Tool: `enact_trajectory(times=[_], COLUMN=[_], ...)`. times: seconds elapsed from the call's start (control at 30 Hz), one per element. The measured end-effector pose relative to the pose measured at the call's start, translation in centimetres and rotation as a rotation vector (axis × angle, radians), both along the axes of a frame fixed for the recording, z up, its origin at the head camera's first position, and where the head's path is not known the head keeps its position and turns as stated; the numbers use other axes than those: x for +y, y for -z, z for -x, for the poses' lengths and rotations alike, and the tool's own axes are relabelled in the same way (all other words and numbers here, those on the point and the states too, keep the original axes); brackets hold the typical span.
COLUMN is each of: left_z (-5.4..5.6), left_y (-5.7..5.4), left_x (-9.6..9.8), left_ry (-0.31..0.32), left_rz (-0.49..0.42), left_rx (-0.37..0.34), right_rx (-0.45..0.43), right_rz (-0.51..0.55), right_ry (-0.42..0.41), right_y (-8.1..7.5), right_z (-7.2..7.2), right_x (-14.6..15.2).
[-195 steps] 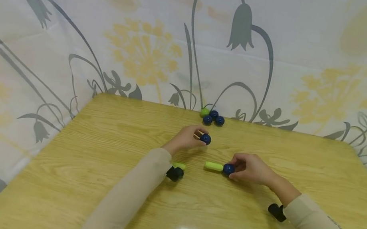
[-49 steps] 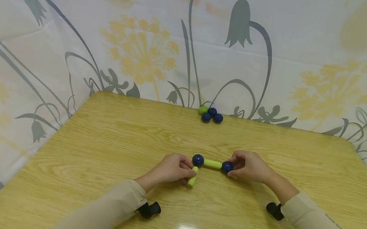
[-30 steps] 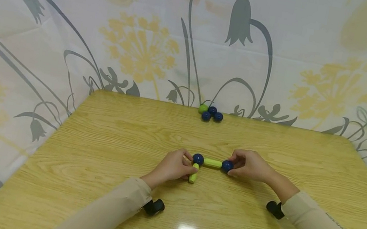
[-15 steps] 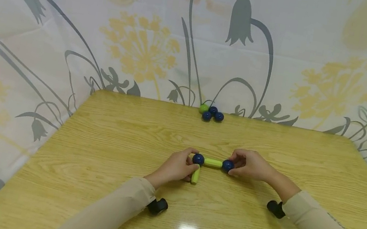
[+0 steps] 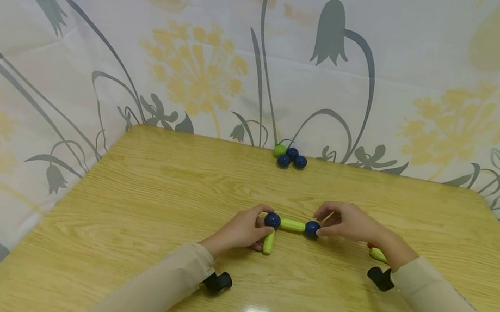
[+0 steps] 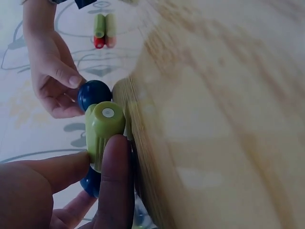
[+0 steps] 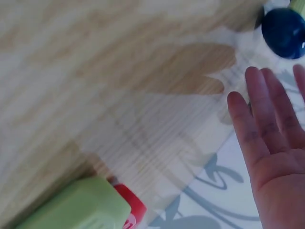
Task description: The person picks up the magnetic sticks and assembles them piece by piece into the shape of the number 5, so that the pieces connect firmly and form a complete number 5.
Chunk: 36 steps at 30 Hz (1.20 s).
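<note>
Two dark blue balls lie in line on the wooden table, the left ball [image 5: 272,220] and the right ball [image 5: 312,229], joined by a lime-green rod [image 5: 292,225]. A second green rod [image 5: 268,243] runs from the left ball toward the viewer. My left hand [image 5: 242,227] pinches this second rod at its joint, index finger behind the left ball; the left wrist view shows the rod's end [image 6: 108,113] with a pale disc. Beside the right ball my right hand [image 5: 350,222] has loose, extended fingers; in the right wrist view they stand apart from that ball [image 7: 283,33].
A green ball [image 5: 279,151] and three blue balls [image 5: 300,162] cluster at the table's far edge. A green piece [image 5: 378,254] with a red one lies under the right wrist; the right wrist view shows the green piece [image 7: 81,205] close up. Patterned cloth stands behind.
The left hand set down a blue ball, brought a green rod against it and moved its index finger behind the ball. The right hand has just loosened from the right ball and lifted slightly.
</note>
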<state>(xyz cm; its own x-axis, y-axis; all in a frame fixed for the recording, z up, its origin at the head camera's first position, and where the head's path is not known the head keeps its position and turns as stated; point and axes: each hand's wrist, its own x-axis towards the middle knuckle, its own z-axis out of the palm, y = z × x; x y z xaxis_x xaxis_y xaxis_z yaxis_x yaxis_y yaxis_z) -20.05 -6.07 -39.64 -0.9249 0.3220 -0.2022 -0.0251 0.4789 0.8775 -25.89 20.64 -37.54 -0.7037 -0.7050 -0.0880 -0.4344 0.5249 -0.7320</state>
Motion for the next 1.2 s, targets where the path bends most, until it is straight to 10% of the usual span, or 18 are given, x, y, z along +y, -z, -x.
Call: enact_trajectory(times=[0.67, 1.2], left_z=[0.1, 0.1], left_y=[0.0, -0.2], left_x=[0.1, 0.0], left_ry=[0.002, 0.014], left_rz=[-0.001, -0.024], left_rx=[-0.009, -0.022], right_rx=[-0.017, 0.169], right_rz=[-0.022, -0.022], right_ry=[-0.116, 0.071], right_y=[0.3, 0.3], right_z=[1.8, 5.0], right_x=[0.5, -0.6])
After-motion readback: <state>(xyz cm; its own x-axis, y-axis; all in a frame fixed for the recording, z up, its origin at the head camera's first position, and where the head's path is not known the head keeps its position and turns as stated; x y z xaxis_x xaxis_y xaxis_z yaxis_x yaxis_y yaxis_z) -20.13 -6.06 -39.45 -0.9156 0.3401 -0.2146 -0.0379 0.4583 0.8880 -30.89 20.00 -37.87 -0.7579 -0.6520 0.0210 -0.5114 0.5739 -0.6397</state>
